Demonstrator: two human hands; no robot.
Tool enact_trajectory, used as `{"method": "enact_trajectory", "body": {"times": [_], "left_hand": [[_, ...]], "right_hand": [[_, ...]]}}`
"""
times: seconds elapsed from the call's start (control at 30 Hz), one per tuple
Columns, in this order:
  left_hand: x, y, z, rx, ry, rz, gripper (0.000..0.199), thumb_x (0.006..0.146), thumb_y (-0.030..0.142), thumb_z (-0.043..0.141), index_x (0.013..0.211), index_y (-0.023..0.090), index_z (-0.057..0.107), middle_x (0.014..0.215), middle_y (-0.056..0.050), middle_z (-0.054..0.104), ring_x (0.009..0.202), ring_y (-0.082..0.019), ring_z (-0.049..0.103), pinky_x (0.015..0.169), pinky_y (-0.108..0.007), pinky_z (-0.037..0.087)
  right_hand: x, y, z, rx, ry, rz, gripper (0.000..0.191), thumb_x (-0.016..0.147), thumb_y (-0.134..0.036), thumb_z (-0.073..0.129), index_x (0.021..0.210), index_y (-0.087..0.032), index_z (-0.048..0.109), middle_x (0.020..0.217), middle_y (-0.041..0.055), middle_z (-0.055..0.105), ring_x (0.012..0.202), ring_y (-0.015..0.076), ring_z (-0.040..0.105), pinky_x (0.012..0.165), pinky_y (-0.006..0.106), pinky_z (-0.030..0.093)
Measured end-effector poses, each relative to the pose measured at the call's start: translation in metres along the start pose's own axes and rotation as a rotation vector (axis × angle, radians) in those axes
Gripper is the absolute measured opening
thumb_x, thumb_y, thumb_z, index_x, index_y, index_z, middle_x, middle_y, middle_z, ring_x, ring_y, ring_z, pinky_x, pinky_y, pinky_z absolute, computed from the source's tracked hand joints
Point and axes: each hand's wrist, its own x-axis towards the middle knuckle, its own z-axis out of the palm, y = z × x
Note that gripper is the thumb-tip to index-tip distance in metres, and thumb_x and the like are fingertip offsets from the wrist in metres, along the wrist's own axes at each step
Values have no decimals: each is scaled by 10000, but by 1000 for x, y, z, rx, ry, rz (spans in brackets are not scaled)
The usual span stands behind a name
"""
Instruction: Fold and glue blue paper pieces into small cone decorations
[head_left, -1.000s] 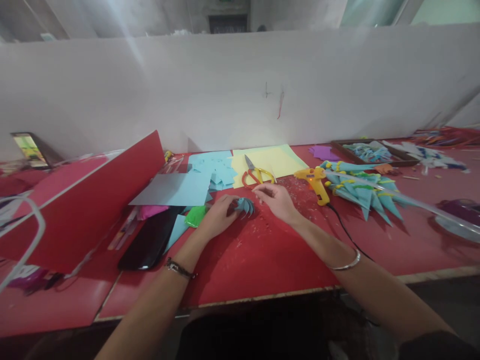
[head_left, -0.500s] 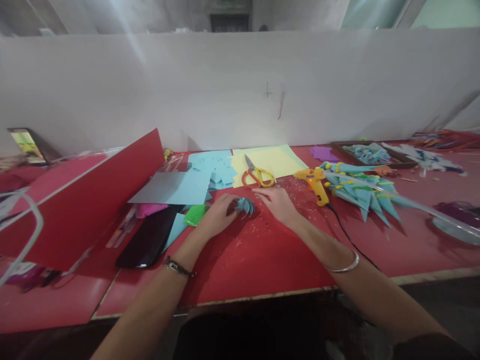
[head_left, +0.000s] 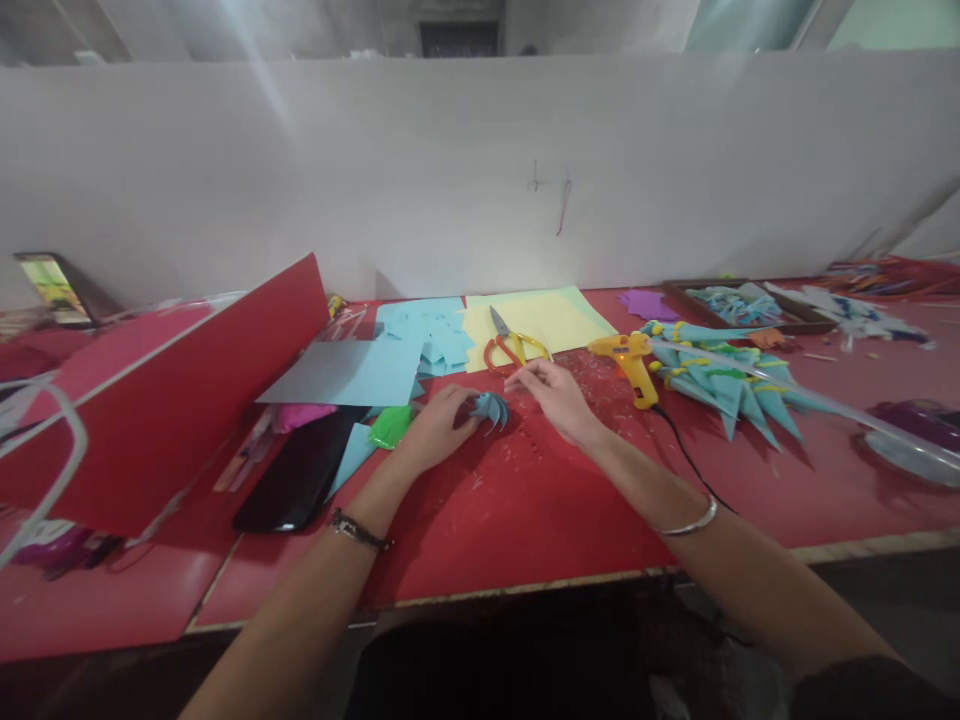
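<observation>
My left hand is closed on a small curled blue paper piece above the red table. To the right of that piece, my right hand has its thumb and fingers pinched together; what they hold, if anything, is too small to make out. Scissors with one red and one yellow handle lie just beyond my right hand, partly over yellow paper. Cut blue paper pieces lie beyond my left hand. A yellow glue gun rests to the right.
Blue paper cones with yellow bits lie right of the glue gun. At left are a red board, a black phone, a green packet and grey-blue paper. A tray sits at the back right.
My right hand has lifted a little, and its fingers have drawn together near the scissors' handles. My left hand stays on the blue paper piece.
</observation>
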Motion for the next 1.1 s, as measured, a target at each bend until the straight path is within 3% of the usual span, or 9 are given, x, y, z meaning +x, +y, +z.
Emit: {"method": "enact_trajectory", "body": {"times": [0.13, 0.2, 0.27, 0.37, 0.5, 0.67, 0.8, 0.93, 1.1], "left_hand": [[0, -1, 1, -11, 3, 12, 210, 752, 160, 468, 959, 168, 505, 910, -60, 564, 889, -180, 518, 755, -322, 439], [0, -2, 1, -11, 5, 16, 201, 755, 162, 470, 952, 171, 506, 912, -59, 562, 888, -178, 519, 759, -322, 440], [-1, -2, 1, -11, 10, 10, 210, 760, 172, 475, 968, 173, 502, 930, -61, 560, 900, -178, 518, 768, -324, 440], [0, -1, 1, -18, 11, -3, 245, 755, 163, 484, 1000, 171, 494, 966, -61, 556, 908, -174, 518, 779, -321, 444], [0, 0, 0, -18, 7, -2, 255, 748, 134, 481, 999, 171, 500, 980, -53, 555, 924, -168, 513, 812, -319, 435], [0, 1, -1, -7, 1, 1, 253, 749, 123, 486, 998, 163, 503, 933, -48, 553, 889, -157, 514, 788, -298, 438], [-1, 0, -1, -20, 2, 16, 248, 758, 133, 488, 1003, 167, 504, 944, -45, 551, 889, -151, 511, 799, -296, 432], [-1, -2, 1, -30, 13, 12, 265, 752, 125, 490, 1013, 172, 496, 938, -44, 553, 891, -152, 521, 785, -295, 441], [-1, -4, 2, -12, -8, -5, 225, 763, 157, 482, 987, 167, 502, 910, -50, 558, 877, -164, 525, 758, -305, 448]], "right_hand": [[2, -6, 1, 305, -11, 74, 198, 781, -337, 499, 672, -207, 395, 918, 44, 643, 870, 128, 605, 806, 300, 458], [1, -9, 0, 358, -26, 112, 200, 794, -331, 487, 668, -210, 387, 760, 6, 624, 662, 93, 591, 736, 275, 470], [0, -11, -1, 360, -52, 142, 214, 791, -348, 492, 663, -210, 390, 576, -53, 527, 425, 47, 436, 630, 247, 460], [-2, -9, -2, 307, -108, 167, 244, 758, -402, 521, 668, -208, 401, 449, -108, 337, 357, 34, 232, 474, 202, 365], [-2, -5, -3, 0, -113, 98, 199, 756, -381, 499, 697, -196, 456, 475, -88, 338, 418, 57, 297, 436, 193, 256], [-4, -9, -10, -720, -237, -174, 182, 774, -330, 487, 835, -183, 574, 589, -22, 524, 538, 102, 455, 533, 228, 304], [-5, -10, -13, -906, -314, -218, 305, 748, -313, 542, 1020, -179, 571, 826, 50, 639, 735, 166, 562, 624, 255, 365], [-3, -7, -13, -836, -284, -235, 229, 813, -194, 415, 879, -180, 634, 860, 53, 663, 785, 165, 586, 687, 271, 391], [0, -6, -12, -377, -130, -130, 234, 813, -190, 402, 900, -169, 618, 676, 15, 637, 612, 121, 571, 643, 270, 433]]}}
